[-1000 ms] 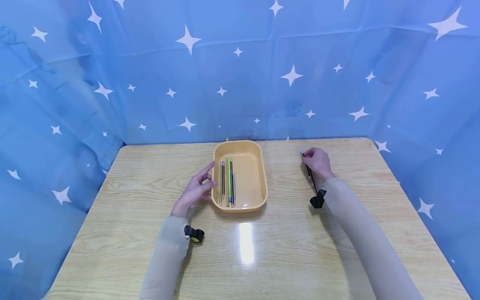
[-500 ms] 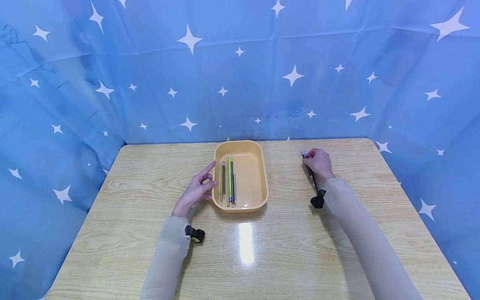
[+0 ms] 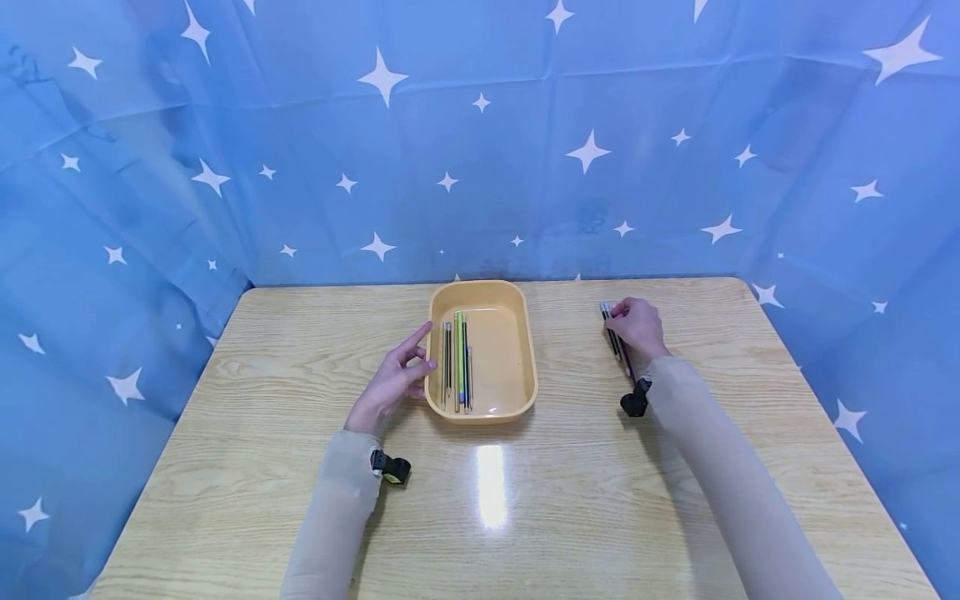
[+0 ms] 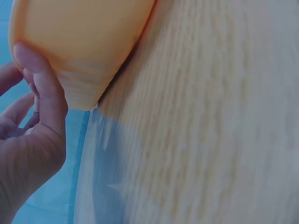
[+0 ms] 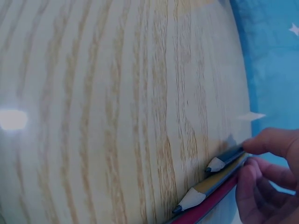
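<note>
Beside the tan tray point(image 3: 531, 358), my left hand point(image 3: 388, 382) has its fingers spread, with index finger and thumb touching the left rim. In the left wrist view a fingertip lies against the tray's wall point(image 4: 93, 42). Several pencils point(image 3: 460, 358), one bright green, lie side by side along the tray's left part. Over at the table's right, my right hand point(image 3: 639, 325) pinches a small bunch of pencils point(image 3: 612, 333) near their far ends. The right wrist view shows a short dark pencil point(image 5: 224, 159), a yellowish one point(image 5: 205, 191) and a dark red one point(image 5: 205, 205), points toward me.
The wood-grain table point(image 3: 570, 500) ends at its back edge against a blue star-patterned curtain point(image 3: 480, 183), which also lines both sides. A bright light reflection lies on the table in front of the tray. Black cameras are strapped to both wrists.
The pencils under my right hand have spread slightly apart, so more of them show. My left hand and the tray stay nearly in place; the head view has shifted a little.
</note>
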`<state>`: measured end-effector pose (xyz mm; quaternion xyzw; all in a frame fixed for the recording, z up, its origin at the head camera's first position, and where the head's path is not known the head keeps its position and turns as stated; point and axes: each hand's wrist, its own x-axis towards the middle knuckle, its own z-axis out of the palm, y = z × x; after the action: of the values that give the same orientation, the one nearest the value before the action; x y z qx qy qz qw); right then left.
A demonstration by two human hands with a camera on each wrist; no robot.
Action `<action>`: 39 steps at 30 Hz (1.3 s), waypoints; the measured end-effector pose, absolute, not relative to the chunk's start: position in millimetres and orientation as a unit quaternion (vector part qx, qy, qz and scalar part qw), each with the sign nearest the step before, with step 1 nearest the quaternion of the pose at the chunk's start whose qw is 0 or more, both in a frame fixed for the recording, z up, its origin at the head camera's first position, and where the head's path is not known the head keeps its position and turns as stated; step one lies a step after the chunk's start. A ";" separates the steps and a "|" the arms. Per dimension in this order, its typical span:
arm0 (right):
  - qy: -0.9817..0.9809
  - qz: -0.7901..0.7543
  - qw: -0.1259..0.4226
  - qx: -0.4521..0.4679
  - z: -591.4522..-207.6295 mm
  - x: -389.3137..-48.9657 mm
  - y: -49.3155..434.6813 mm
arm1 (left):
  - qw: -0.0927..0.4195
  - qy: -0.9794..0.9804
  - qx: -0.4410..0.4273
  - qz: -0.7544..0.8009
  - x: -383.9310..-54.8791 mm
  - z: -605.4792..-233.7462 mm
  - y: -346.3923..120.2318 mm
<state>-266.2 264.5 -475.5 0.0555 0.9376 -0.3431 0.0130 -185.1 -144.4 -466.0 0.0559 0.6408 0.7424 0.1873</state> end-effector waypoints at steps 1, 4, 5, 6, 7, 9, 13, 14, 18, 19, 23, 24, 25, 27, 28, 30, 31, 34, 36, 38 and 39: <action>0.937 -0.344 0.012 0.056 -475.7 -266.1 264.9 | 0.187 0.639 0.056 0.744 -186.0 -467.8 -144.7; 0.936 -0.346 0.011 0.056 -475.8 -266.1 265.8 | 0.188 0.633 0.056 0.749 -189.0 -474.5 -145.7; 0.937 -0.346 0.010 0.056 -475.4 -266.0 265.9 | 0.188 0.632 0.055 0.750 -189.9 -476.7 -146.0; 0.937 -0.345 0.008 0.055 -475.1 -265.7 265.8 | 0.188 0.630 0.054 0.752 -190.9 -479.3 -146.4; 0.936 -0.347 0.008 0.053 -474.4 -265.2 265.4 | 0.187 0.628 0.054 0.753 -191.3 -480.7 -146.6; 0.936 -0.349 0.004 0.045 -472.6 -264.1 264.0 | 0.184 0.630 0.053 0.753 -191.5 -482.5 -146.9; 0.932 -0.361 0.000 0.020 -467.4 -260.3 259.0 | 0.176 0.633 0.053 0.752 -190.7 -482.9 -146.7; 0.931 -0.364 0.000 0.013 -466.1 -259.3 257.2 | 0.175 0.633 0.052 0.752 -190.4 -482.7 -146.7; 0.923 -0.385 0.020 -0.002 -459.8 -254.3 247.9 | 0.173 0.631 0.051 0.754 -188.6 -479.4 -145.7; 0.921 -0.389 0.025 -0.002 -458.6 -253.4 245.1 | 0.175 0.631 0.051 0.754 -187.7 -476.7 -145.4; 0.917 -0.396 0.038 -0.002 -450.7 -250.0 233.6 | 0.186 0.636 0.052 0.747 -184.2 -466.2 -143.6; 0.916 -0.400 0.040 -0.003 -448.6 -249.9 230.9 | 0.189 0.637 0.052 0.745 -183.4 -463.6 -143.2; 0.915 -0.402 0.041 -0.004 -446.5 -250.0 227.8 | 0.189 0.636 0.051 0.746 -183.3 -463.9 -143.4; 0.911 -0.410 0.039 -0.012 -440.8 -249.9 221.1 | 0.189 0.635 0.051 0.747 -183.1 -464.4 -143.5; 0.909 -0.415 0.040 -0.015 -438.2 -249.5 217.5 | 0.189 0.634 0.051 0.748 -183.1 -464.5 -143.7; 0.901 -0.431 0.043 -0.018 -432.9 -248.9 210.2 | 0.189 0.634 0.050 0.748 -183.1 -464.9 -143.8; 0.898 -0.438 0.044 -0.021 -430.4 -248.4 206.2 | 0.189 0.634 0.050 0.748 -183.1 -465.1 -143.8; 0.884 -0.464 0.051 -0.030 -423.5 -246.2 194.5 | 0.189 0.634 0.048 0.749 -183.2 -465.3 -143.9; 0.883 -0.466 0.046 -0.041 -419.4 -245.1 187.0 | 0.188 0.633 0.048 0.749 -183.4 -465.4 -143.9; 0.882 -0.467 0.040 -0.053 -415.4 -244.1 179.6 | 0.187 0.633 0.049 0.749 -183.4 -465.2 -143.7; 0.883 -0.463 0.036 -0.059 -413.5 -243.7 175.9 | 0.187 0.634 0.050 0.749 -183.5 -465.1 -143.6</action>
<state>-243.7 175.9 -413.5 -0.0591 0.8835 -0.4633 0.0363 -183.5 -143.6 -465.1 0.0500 0.6339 0.7488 0.1870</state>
